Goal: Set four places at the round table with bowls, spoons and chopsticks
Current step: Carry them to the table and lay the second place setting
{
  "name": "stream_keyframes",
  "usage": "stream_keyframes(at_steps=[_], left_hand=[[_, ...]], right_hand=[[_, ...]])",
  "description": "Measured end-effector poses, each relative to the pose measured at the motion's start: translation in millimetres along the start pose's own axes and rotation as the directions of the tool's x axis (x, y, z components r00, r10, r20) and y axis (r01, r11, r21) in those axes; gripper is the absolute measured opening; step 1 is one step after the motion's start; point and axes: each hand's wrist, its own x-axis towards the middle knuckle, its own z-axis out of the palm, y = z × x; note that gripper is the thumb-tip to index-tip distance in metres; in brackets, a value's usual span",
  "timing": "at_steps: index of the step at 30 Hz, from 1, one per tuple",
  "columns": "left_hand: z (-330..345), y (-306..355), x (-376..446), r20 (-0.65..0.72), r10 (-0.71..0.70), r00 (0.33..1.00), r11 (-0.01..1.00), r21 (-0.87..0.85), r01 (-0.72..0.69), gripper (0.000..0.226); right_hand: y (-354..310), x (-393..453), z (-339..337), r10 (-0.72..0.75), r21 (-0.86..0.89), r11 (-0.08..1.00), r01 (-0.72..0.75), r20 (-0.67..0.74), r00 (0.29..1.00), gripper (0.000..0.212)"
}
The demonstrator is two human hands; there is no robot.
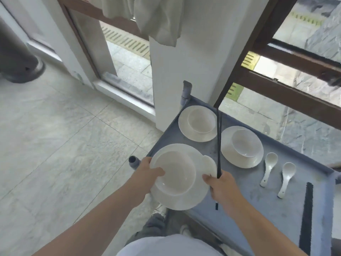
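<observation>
A white bowl [175, 174] sits on a white plate [184, 200], raised over the near-left corner of a grey cart [258, 209]. My left hand [147, 170] grips their left rim, thumb inside the bowl. My right hand [221, 187] holds the plate's right edge and grips a pair of dark chopsticks [218, 145] that point away from me. A white spoon [209, 164] lies on the plate beside the bowl. On the cart stand two more bowl-and-plate sets [200, 121] [243, 141], two white spoons [269, 165] [287, 175] and more dark chopsticks [307, 215].
A white pillar [184, 71] rises just behind the cart, with a pale cloth [156, 21] hanging above. Brown-framed windows [286, 71] run to the right and a glass door [120, 61] to the left. Pale floor tiles [64, 135] spread on the left.
</observation>
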Motion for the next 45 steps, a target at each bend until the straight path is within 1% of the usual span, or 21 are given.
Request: stream_keyframes(at_steps=[2,4,6,9,12,14,16,19,22,24,26,30,34,35,37,39,41,43,45], left_hand=[[-8.0,-13.8,-22.4,-0.038,0.026,0.999,0.994,-0.104,-0.029,0.036],[-16.3,-33.9,-47.1,-0.108,0.042,0.993,0.976,-0.208,-0.064,0.031],[-24.1,-58.2,-73.1,-0.194,0.036,0.980,0.944,-0.314,-0.097,0.032],[-33.0,-100.0,-117.9,-0.321,0.008,0.947,0.881,-0.446,-0.159,0.035],[-38.6,-146.8,-169.6,-0.437,-0.052,0.898,0.812,-0.542,-0.217,0.035],[-40.8,-180.2,-207.0,-0.496,-0.102,0.862,0.759,-0.599,-0.254,0.034],[-42.1,-214.6,-245.9,-0.544,-0.135,0.828,0.706,-0.639,-0.305,0.029],[-40.3,-269.8,-304.2,-0.614,-0.194,0.765,0.607,-0.688,-0.398,0.029],[-29.2,-329.7,-364.8,-0.668,-0.281,0.689,0.504,-0.714,-0.486,0.031],[-18.3,-371.2,-407.7,-0.689,-0.351,0.635,0.435,-0.720,-0.541,0.043],[-3.7,-414.5,-449.8,-0.700,-0.420,0.578,0.369,-0.713,-0.596,0.048],[33.9,-494.2,-524.8,-0.697,-0.563,0.445,0.250,-0.656,-0.712,0.040],[82.1,-556.6,-589.1,-0.632,-0.703,0.327,0.135,-0.569,-0.811,0.050],[94.9,-570.3,-601.0,-0.609,-0.735,0.299,0.108,-0.540,-0.835,0.047],[120.3,-596.1,-620.6,-0.553,-0.795,0.248,0.058,-0.477,-0.877,0.035],[144.2,-616.8,-636.8,-0.493,-0.843,0.215,0.007,-0.409,-0.913,0.027],[164.6,-634.2,-650.0,-0.435,-0.880,0.190,-0.029,-0.350,-0.936,0.027],[183.6,-652.6,-660.7,-0.363,-0.918,0.159,-0.056,-0.279,-0.959,0.030],[192.3,-665.6,-668.6,-0.315,-0.937,0.150,-0.077,-0.232,-0.970,0.032]], right_hand=[[-12.7,-5.3,4.6,-0.036,-0.064,0.997,0.041,0.085,0.996,0.008],[-23.2,-10.6,14.2,-0.064,-0.156,0.984,0.091,0.172,0.983,0.021],[-30.4,-18.0,29.7,-0.084,-0.238,0.960,0.146,0.254,0.964,0.027],[-30.6,-37.2,60.4,-0.086,-0.319,0.921,0.225,0.395,0.915,0.030],[-18.7,-72.0,95.7,-0.076,-0.427,0.839,0.338,0.522,0.850,0.030],[-5.8,-98.8,118.9,-0.066,-0.453,0.789,0.414,0.607,0.792,0.029],[9.8,-128.8,143.6,-0.023,-0.461,0.752,0.471,0.696,0.718,0.022],[39.6,-182.3,180.0,0.030,-0.464,0.686,0.560,0.787,0.616,0.016],[80.0,-243.9,212.2,0.096,-0.455,0.602,0.657,0.857,0.506,0.023],[112.6,-288.6,231.7,0.160,-0.438,0.564,0.700,0.889,0.428,0.026],[149.6,-335.9,248.7,0.222,-0.421,0.526,0.739,0.907,0.358,0.028],[229.8,-427.9,271.2,0.363,-0.370,0.456,0.809,0.908,0.210,0.028],[305.9,-511.5,276.3,0.500,-0.286,0.381,0.879,0.864,0.065,0.028],[323.0,-529.8,275.9,0.531,-0.259,0.360,0.896,0.847,0.032,0.027],[356.0,-564.4,275.3,0.603,-0.205,0.313,0.927,0.798,-0.027,0.024],[389.8,-596.7,276.4,0.668,-0.150,0.264,0.953,0.741,-0.068,0.021],[423.1,-628.4,276.3,0.728,-0.093,0.221,0.971,0.679,-0.101,0.019],[460.3,-658.0,276.0,0.783,-0.032,0.172,0.985,0.610,-0.118,0.015],[485.8,-680.1,277.9,0.805,0.010,0.150,0.989,0.579,-0.128,0.013]])
